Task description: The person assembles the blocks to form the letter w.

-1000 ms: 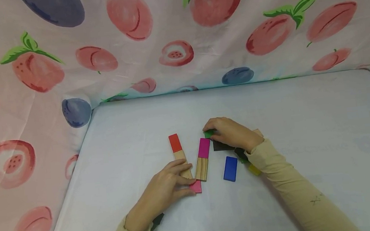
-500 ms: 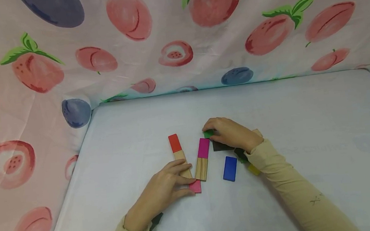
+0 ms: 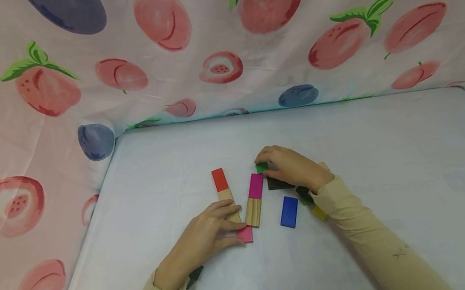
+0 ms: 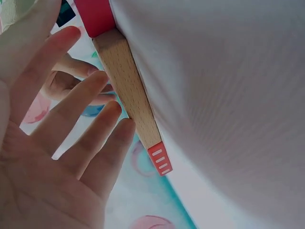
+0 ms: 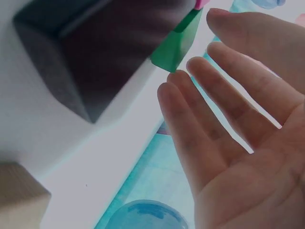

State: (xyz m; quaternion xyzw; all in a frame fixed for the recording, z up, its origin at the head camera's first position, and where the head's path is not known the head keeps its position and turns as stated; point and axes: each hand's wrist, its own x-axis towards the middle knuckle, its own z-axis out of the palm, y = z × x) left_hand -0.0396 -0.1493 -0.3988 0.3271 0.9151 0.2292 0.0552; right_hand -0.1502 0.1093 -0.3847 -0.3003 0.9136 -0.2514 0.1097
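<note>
My left hand [image 3: 205,233] lies with outstretched fingers along a plain wood block [image 4: 128,90], its thumb beside a pink block [image 3: 245,235]. A red block [image 3: 220,179] joins the wood block's far end. To the right, a magenta block [image 3: 256,186] stands end to end with wood-grain pieces [image 3: 254,212], their near end against the pink block. My right hand [image 3: 292,164] touches a green block [image 5: 174,47] at the magenta block's far end. Its fingers look fairly straight in the right wrist view. Beneath that hand sits a dark block [image 5: 109,52], partly hidden.
A blue block [image 3: 289,212] lies apart on the white tabletop [image 3: 154,172]. Near the right cuff are a yellow block [image 3: 319,212], another dark piece [image 3: 304,194] and a pale wood block [image 5: 21,195]. A dark block [image 3: 195,275] is partly behind the left wrist.
My right hand shifts very slightly at the green block, and my left wrist drifts a touch leftward. The blocks keep their places.
</note>
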